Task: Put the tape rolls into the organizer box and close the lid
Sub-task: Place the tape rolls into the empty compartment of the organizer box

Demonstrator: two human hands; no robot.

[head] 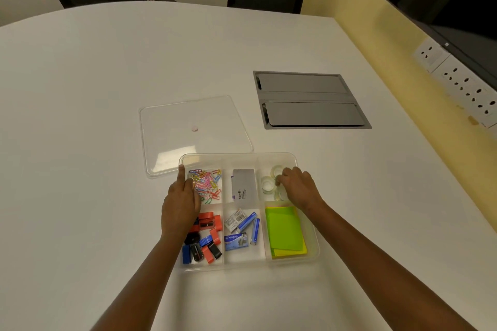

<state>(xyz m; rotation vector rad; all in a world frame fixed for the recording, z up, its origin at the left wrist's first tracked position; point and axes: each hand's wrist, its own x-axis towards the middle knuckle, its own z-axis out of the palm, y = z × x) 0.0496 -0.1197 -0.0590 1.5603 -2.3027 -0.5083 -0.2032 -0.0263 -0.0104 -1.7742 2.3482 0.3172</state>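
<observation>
The broad white rounded surface point(107, 88) carries everything seen. A grey rectangular recessed panel point(309, 101) is set into it at about two o'clock from the box. The clear six-compartment plastic organizer box point(313, 250) stands open near the person, and the flat clear square plastic lid point(193, 129) lies on the surface at about eleven o'clock from it, its near edge just beside, perhaps overlapping, the box's far left corner.

Of the two, the left hand point(180, 205) is nearer the lid: it is laid over the box's left wall with a finger stretched toward the far left corner, pointing to twelve o'clock. Its fingers are loosely extended and nothing is gripped by them. The right hand point(297, 187) is placed over the far right compartment, with the fingers curled down among the rolls; whether one is pinched or has just been let go cannot be told.

The small clear tape rolls point(267, 184) are found in that far right compartment, lying flat at nine o'clock from the right fingertips, at least three being visible. No roll is seen on the surface outside the box, so the loading is judged nearly or fully done. The lid would then have to be brought from eleven o'clock toward the person and squared over the rim.
</observation>
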